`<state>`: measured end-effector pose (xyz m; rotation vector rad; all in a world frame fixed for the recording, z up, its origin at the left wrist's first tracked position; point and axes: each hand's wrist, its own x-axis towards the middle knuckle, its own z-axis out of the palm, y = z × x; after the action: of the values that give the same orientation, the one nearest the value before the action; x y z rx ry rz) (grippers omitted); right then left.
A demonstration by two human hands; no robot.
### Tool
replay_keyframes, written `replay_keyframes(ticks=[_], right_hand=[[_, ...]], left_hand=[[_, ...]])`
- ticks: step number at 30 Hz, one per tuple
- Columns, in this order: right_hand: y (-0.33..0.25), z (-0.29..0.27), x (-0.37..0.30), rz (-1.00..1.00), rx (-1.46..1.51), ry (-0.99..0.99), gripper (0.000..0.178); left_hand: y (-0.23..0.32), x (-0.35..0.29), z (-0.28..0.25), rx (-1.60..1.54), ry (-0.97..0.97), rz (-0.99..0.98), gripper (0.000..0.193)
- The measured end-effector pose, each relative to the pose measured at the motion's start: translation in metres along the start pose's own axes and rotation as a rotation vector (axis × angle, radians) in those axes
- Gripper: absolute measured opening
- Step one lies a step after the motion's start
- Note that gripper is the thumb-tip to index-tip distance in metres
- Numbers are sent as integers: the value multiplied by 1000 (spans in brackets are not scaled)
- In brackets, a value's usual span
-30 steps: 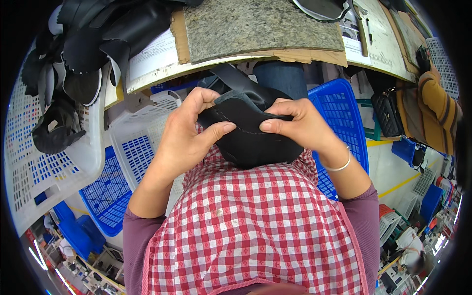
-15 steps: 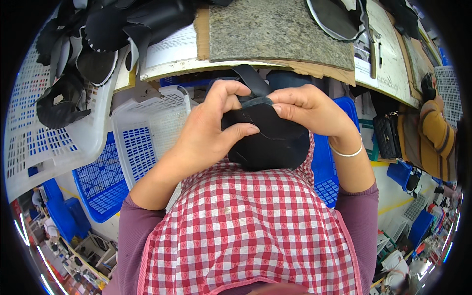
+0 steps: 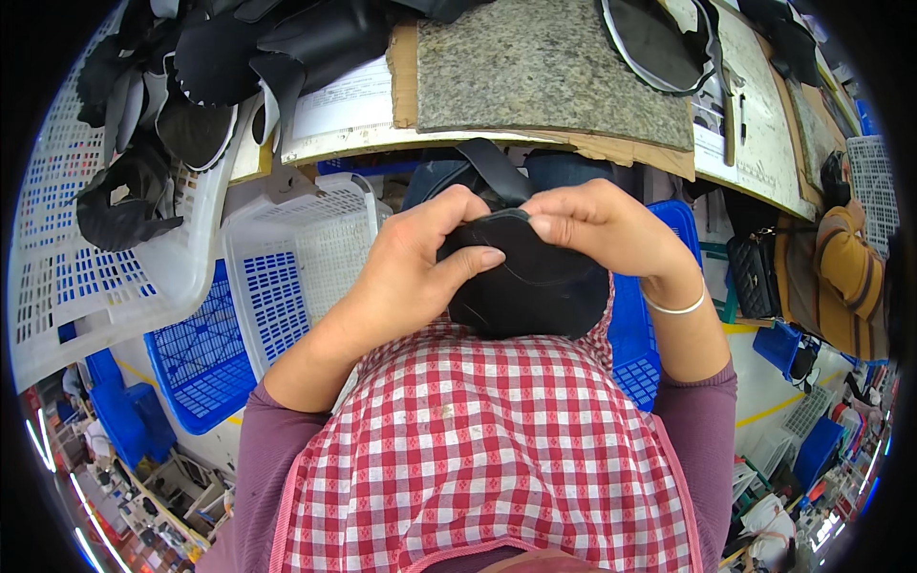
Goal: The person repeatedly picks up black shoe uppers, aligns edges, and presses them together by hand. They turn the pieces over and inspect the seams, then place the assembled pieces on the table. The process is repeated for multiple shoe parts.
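Observation:
A black leather shoe upper (image 3: pixel 535 298) rests against my checked apron, its rounded end toward me and a black strap (image 3: pixel 497 172) standing up at its far side. With thumb and fingers, my left hand (image 3: pixel 406 253) pinches the upper's left part, the thumb lying flat on the outer face. My right hand (image 3: pixel 611 227) grips the far edge between thumb and bent forefinger. Both hands are closed on it, close together. A curved stitch line crosses the outer face. The inside of the upper is hidden.
Ahead stands a worktable with a stone slab (image 3: pixel 544 67) on cardboard. Black shoe parts (image 3: pixel 659 48) lie on it, others on a white basket (image 3: pixel 105 286) at left. A white crate (image 3: pixel 277 277) and blue crates (image 3: pixel 196 358) stand lower. A black quilted bag (image 3: pixel 753 272) is at right.
The greyish lining at the upper's far edge no longer shows; that edge now looks black and smooth between my fingers. The whole view has shifted slightly.

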<state>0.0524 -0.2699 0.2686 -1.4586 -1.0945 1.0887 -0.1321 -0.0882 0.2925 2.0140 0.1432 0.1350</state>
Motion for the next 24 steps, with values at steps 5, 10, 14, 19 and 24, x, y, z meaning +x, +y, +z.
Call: replay_keyframes(ticks=[5,10,14,19,24], right_hand=[[8,15,-2,105,265,-36,26],[16,38,-3,64,24,140,26],[19,49,0,19,-220,269,29],[21,51,1,-10,-344,332,36],[23,54,-10,26,-345,339,38]], left_hand=[[-13,1,2,-121,46,-87,21],[-19,3,0,-158,29,-132,18],[-21,16,-8,-280,-70,-202,15],[-27,25,-5,-280,-92,-204,11],[-35,13,-3,-275,10,-227,13]])
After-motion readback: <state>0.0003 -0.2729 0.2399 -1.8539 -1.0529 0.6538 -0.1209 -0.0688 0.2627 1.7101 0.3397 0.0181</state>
